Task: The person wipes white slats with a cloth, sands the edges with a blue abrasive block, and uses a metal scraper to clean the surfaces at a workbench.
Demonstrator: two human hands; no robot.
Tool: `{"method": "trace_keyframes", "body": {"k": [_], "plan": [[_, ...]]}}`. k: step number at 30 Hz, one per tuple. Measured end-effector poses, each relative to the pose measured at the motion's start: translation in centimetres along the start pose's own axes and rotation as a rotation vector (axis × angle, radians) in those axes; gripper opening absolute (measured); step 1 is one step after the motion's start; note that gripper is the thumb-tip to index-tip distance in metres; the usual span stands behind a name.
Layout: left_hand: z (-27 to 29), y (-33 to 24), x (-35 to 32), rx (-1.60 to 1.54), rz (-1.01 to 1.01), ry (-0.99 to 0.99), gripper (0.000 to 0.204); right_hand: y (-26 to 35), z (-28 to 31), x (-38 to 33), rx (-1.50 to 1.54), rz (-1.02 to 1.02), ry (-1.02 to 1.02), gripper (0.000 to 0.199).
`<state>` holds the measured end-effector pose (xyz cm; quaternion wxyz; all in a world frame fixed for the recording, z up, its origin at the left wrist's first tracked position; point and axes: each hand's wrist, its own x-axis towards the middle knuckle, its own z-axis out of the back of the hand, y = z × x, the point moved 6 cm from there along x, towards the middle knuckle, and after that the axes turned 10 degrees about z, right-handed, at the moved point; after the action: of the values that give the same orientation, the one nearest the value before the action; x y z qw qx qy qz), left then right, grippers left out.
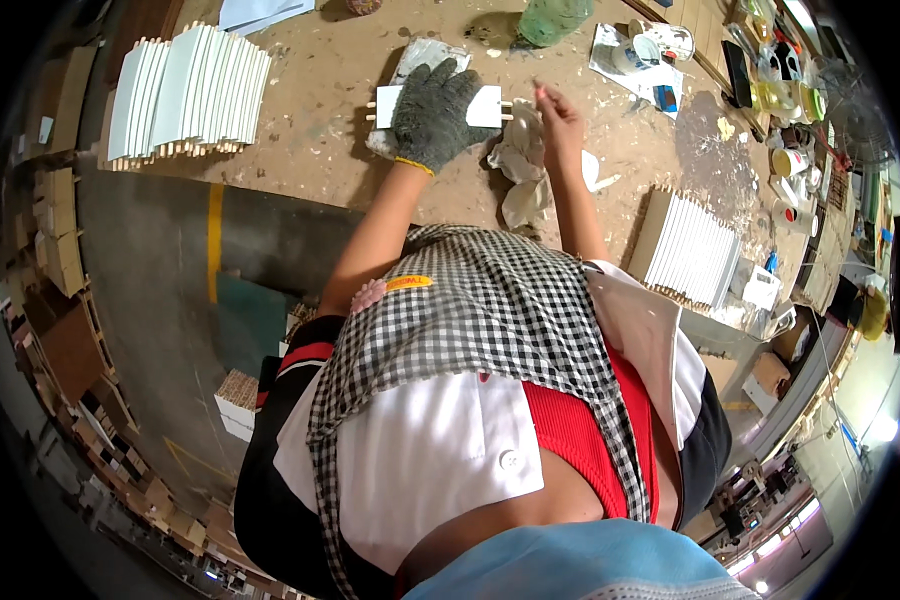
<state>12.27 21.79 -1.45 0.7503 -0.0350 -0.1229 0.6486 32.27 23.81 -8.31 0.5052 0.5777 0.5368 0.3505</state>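
Grey-gloved, the left hand (433, 118) lay flat, fingers spread, on a white board (486, 106) atop a pale block (428, 56); beside crumpled cloth (520, 165), the right hand (562, 122) had curled fingers, their grip impossible to tell.

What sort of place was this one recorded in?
Likely a workshop or small factory floor: a paint-spattered brown workbench carries a tight row of thin white panels with wooden pegs, and a straight yellow painted line marks the grey floor beside it.
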Motion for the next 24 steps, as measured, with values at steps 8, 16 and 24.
{"method": "trace_keyframes", "body": {"k": [8, 16, 24], "plan": [[-0.8, 0.2, -0.1, 0.091, 0.016, 0.038, 0.078, 2.8, -2.1, -4.2, -0.643, 0.373, 0.309, 0.018], [-0.1, -0.3, 0.1, 0.075, 0.02, 0.052, 0.076, 4.9, -3.4, -4.6, -0.847, 0.561, 0.29, 0.017], [0.4, -1.3, -0.3, 0.022, -0.054, 0.051, 0.076, 0.3, 0.9, 0.4, -0.309, 0.093, -0.135, 0.024]]}}
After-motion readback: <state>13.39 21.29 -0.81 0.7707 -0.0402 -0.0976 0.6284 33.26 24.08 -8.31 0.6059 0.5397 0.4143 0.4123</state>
